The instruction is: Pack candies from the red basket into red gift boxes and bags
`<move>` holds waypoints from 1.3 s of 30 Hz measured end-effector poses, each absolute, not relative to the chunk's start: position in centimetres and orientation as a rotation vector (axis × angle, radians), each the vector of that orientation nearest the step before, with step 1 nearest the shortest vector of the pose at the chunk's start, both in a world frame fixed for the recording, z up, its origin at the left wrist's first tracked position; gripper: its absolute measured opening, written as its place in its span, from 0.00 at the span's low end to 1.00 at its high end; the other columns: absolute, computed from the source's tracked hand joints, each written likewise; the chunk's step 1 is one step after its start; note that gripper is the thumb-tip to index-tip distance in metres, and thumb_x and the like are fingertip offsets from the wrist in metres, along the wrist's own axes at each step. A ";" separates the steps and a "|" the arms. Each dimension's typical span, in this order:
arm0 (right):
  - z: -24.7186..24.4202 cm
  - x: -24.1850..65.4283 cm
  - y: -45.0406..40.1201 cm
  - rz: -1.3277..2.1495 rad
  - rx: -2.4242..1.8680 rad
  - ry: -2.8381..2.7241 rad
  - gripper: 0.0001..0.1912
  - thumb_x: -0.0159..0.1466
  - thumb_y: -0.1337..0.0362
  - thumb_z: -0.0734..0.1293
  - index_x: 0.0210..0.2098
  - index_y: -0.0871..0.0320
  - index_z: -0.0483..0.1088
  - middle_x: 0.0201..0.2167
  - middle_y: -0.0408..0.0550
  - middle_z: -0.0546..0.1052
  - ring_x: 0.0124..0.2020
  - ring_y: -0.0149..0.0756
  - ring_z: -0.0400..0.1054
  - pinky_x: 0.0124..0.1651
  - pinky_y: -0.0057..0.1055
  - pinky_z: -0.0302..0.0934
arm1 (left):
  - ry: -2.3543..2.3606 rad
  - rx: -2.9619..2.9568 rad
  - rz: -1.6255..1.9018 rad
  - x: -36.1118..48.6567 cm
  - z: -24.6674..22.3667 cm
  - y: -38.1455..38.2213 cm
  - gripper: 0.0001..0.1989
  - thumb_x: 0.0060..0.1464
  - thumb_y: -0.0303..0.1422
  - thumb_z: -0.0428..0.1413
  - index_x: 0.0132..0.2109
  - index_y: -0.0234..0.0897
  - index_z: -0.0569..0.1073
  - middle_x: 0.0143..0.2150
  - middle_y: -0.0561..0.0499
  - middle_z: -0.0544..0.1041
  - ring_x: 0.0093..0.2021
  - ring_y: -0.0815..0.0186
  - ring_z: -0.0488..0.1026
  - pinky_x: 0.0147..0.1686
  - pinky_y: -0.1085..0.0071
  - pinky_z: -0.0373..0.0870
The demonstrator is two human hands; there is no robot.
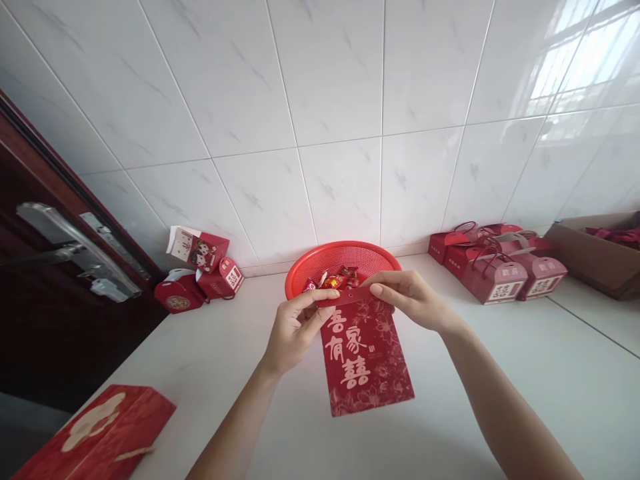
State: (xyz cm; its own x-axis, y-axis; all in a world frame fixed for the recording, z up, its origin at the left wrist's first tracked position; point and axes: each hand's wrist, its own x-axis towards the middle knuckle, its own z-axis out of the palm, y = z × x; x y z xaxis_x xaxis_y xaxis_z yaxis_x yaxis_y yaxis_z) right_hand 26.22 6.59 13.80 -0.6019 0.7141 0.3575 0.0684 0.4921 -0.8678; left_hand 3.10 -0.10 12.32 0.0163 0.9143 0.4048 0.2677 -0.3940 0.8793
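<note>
A flat red paper bag with pale pink characters and flower outlines hangs between my two hands, over the white tabletop. My left hand pinches its top left corner between thumb and fingers. At the top right corner, my right hand grips the folded edge with thumb and fingers. Just behind the bag stands a red plastic basket holding wrapped candies; the bag and hands cover part of its front rim.
Small red gift boxes stand at the left by the wall. More boxes cluster at the right, beside a brown cardboard box. A large red box lies front left, near a door handle.
</note>
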 end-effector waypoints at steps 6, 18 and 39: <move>13.5 26.0 6.8 1.158 -0.629 -1.979 0.21 0.66 0.47 0.65 0.35 0.60 0.74 0.28 0.45 0.72 0.28 0.30 0.63 0.29 0.28 0.60 | 1.251 1.743 1.400 3.0 12.5 -0.2 0.12 0.57 0.39 0.60 0.45 0.38 0.81 0.39 0.47 0.83 0.33 0.64 0.79 0.34 0.70 0.76; 14.0 26.0 6.2 1.127 -0.583 -1.948 0.18 0.67 0.50 0.65 0.34 0.59 0.73 0.27 0.43 0.71 0.26 0.29 0.62 0.29 0.27 0.59 | 1.170 1.540 1.387 3.0 12.6 0.1 0.20 0.57 0.44 0.60 0.53 0.38 0.78 0.42 0.47 0.82 0.42 0.61 0.78 0.42 0.70 0.75; 14.0 26.2 6.4 1.122 -0.542 -2.049 0.14 0.65 0.53 0.69 0.38 0.59 0.73 0.32 0.45 0.75 0.32 0.33 0.69 0.36 0.31 0.65 | 1.225 1.520 1.455 2.9 12.6 0.1 0.17 0.57 0.42 0.61 0.46 0.35 0.81 0.34 0.49 0.81 0.36 0.64 0.76 0.37 0.73 0.73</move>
